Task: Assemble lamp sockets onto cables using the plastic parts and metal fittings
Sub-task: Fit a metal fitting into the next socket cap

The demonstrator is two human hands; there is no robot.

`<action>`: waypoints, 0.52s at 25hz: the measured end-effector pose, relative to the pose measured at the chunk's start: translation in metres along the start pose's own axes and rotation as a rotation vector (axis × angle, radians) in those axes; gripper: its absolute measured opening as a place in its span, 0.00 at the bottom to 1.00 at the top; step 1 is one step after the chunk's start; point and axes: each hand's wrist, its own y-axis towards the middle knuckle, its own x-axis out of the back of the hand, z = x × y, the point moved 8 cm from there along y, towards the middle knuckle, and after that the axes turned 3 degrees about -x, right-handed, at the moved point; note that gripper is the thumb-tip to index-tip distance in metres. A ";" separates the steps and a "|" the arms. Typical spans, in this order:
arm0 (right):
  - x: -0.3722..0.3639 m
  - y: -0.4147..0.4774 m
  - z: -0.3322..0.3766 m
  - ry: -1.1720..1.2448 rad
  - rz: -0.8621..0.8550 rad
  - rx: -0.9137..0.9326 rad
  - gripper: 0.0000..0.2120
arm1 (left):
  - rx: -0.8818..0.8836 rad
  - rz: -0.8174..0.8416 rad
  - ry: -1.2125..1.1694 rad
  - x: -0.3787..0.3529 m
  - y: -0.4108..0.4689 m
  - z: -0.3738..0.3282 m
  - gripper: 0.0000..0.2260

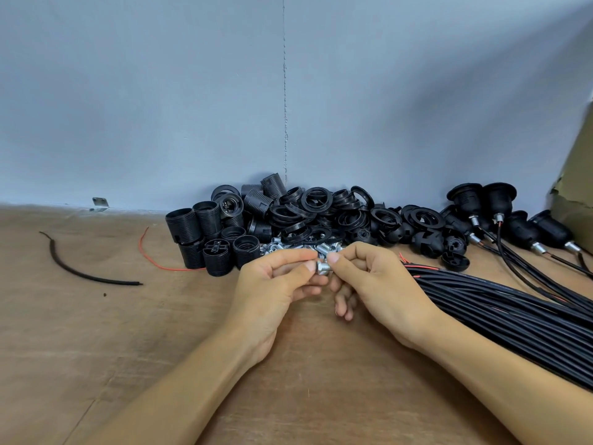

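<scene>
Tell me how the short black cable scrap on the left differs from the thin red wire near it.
The short black cable scrap is thicker and dark; the thin red wire is finer and bright. The scrap lies alone on the wooden bench; the red wire's end reaches the black threaded plastic barrels. Both lie curved.

Silver threaded fitting (323, 268) at frame centre, pinched between left hand (276, 284) and right hand (375, 281); loose metal fittings (288, 247) and black plastic socket parts (288, 216) heaped just above; black cable bundle (497, 313) lower right.
</scene>
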 end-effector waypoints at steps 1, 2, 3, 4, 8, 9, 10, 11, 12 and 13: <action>0.002 0.000 0.001 0.022 -0.027 0.007 0.11 | -0.009 -0.002 0.024 -0.001 0.000 0.000 0.05; 0.004 0.000 0.002 0.029 -0.058 0.017 0.11 | -0.023 0.012 0.073 -0.003 -0.001 -0.002 0.05; 0.007 0.001 0.003 0.021 -0.093 0.024 0.11 | -0.049 0.045 0.145 -0.006 -0.002 -0.004 0.06; 0.011 0.001 0.003 0.012 -0.128 0.026 0.11 | -0.080 0.087 0.215 -0.010 -0.004 -0.007 0.07; 0.023 0.002 0.000 0.035 -0.203 0.003 0.12 | -0.165 0.139 0.304 -0.016 -0.011 -0.019 0.13; 0.022 0.002 0.000 0.031 -0.194 -0.001 0.12 | -0.172 0.154 0.311 -0.017 -0.011 -0.019 0.18; 0.020 0.002 0.000 0.022 -0.181 -0.005 0.12 | -0.169 0.180 0.311 -0.019 -0.011 -0.018 0.22; 0.019 0.002 -0.001 0.006 -0.174 -0.008 0.11 | -0.165 0.206 0.310 -0.021 -0.012 -0.017 0.24; 0.018 0.003 -0.002 -0.010 -0.174 -0.011 0.11 | -0.170 0.217 0.311 -0.023 -0.012 -0.018 0.23; 0.019 0.003 -0.003 -0.023 -0.180 -0.013 0.11 | -0.188 0.203 0.314 -0.022 -0.011 -0.020 0.20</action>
